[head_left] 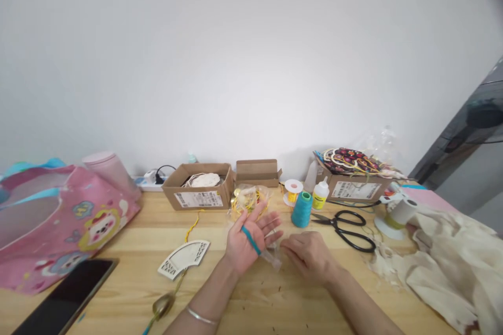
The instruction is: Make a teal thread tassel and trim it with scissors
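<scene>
My left hand (251,241) is turned palm up, its fingers stretched and spread. A band of teal thread (250,239) lies wound across that palm. Just to its right, my right hand (308,256) is closed in a pinch; what its fingertips hold is hidden. A pale, translucent blur (272,260) shows below the left palm, too smeared to name. Behind the hands stands a cone of teal thread (302,210). Left of my left wrist lies a fan-shaped wooden piece (184,258) with a yellow cord and a gold bead (163,304).
Black-handled scissors (348,229), a glue bottle (320,194) and a white spool (293,191) sit right of centre. Cardboard boxes (198,200) line the wall. A phone (65,298) and pink bag (90,225) occupy the left; cream cloth (456,256) lies at right.
</scene>
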`<action>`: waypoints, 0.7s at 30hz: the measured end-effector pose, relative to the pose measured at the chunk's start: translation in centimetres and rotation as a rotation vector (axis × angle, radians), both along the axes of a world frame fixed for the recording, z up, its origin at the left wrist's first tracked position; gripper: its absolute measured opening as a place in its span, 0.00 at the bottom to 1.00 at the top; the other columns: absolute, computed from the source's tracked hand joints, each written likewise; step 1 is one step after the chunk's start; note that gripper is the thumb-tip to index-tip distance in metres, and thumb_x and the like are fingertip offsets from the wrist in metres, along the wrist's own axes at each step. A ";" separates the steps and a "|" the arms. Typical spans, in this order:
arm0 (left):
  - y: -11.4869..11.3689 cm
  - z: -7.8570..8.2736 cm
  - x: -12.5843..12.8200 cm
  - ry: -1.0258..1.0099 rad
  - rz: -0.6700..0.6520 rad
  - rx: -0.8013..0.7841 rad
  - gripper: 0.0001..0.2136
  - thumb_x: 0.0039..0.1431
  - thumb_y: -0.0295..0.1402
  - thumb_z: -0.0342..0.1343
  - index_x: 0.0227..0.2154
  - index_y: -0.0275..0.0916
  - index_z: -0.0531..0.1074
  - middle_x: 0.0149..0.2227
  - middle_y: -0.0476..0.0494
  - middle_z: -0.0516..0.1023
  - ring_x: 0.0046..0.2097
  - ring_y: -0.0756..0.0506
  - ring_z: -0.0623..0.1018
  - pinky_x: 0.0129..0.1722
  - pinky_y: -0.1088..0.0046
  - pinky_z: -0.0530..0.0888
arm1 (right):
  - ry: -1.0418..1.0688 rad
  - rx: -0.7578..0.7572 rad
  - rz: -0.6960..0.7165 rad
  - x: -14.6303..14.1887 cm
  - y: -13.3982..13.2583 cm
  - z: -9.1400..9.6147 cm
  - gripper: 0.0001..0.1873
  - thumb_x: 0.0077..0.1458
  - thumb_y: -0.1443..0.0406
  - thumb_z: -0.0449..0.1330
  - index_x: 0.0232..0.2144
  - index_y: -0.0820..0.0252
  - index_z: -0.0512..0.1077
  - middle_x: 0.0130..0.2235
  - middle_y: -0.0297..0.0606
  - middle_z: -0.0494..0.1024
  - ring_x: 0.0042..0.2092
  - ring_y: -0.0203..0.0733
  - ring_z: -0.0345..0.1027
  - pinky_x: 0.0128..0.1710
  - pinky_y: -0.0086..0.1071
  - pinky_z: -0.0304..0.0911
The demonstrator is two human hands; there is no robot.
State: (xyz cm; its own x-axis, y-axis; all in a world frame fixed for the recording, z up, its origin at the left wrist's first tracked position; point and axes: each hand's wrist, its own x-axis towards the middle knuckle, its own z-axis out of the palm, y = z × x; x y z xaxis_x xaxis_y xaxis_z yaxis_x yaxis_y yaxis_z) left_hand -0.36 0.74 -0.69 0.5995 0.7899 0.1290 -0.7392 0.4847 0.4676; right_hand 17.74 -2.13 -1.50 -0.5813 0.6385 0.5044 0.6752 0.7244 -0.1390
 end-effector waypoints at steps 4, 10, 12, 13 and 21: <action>0.2 -0.4 -0.2 -0.041 -0.050 0.017 0.21 0.60 0.37 0.32 0.52 0.42 0.61 0.46 0.37 0.72 0.49 0.40 0.70 0.51 0.53 0.55 | -0.009 -0.047 0.051 -0.2 0.1 0.0 0.12 0.54 0.66 0.45 0.21 0.61 0.63 0.20 0.31 0.68 0.21 0.30 0.56 0.22 0.28 0.40; 0.7 0.6 -1.6 -0.112 -0.020 0.101 0.23 0.61 0.38 0.28 0.52 0.41 0.61 0.48 0.37 0.71 0.50 0.40 0.69 0.52 0.53 0.55 | -0.024 -0.010 0.116 -0.3 -0.1 1.4 0.11 0.51 0.68 0.47 0.21 0.61 0.65 0.19 0.32 0.69 0.20 0.30 0.57 0.21 0.28 0.42; 0.7 1.5 -2.4 -0.145 0.006 0.149 0.23 0.61 0.37 0.27 0.53 0.42 0.60 0.49 0.37 0.70 0.51 0.41 0.68 0.52 0.54 0.56 | -0.079 -0.019 0.166 0.2 0.4 4.5 0.09 0.50 0.67 0.49 0.23 0.60 0.68 0.20 0.32 0.71 0.21 0.30 0.59 0.21 0.28 0.43; 0.8 2.0 -2.8 -0.157 0.031 0.168 0.23 0.61 0.37 0.27 0.54 0.42 0.58 0.49 0.37 0.70 0.51 0.42 0.68 0.52 0.55 0.57 | -0.113 -0.028 0.184 0.4 0.8 6.7 0.09 0.50 0.66 0.50 0.24 0.60 0.69 0.21 0.32 0.72 0.22 0.30 0.60 0.21 0.27 0.44; -0.2 3.8 -5.5 -0.346 0.451 0.231 0.23 0.61 0.33 0.28 0.59 0.45 0.38 0.51 0.43 0.68 0.52 0.48 0.68 0.52 0.65 0.63 | -0.099 0.098 -0.019 2.6 6.6 26.3 0.14 0.51 0.58 0.53 0.28 0.59 0.75 0.20 0.32 0.71 0.21 0.28 0.58 0.23 0.24 0.47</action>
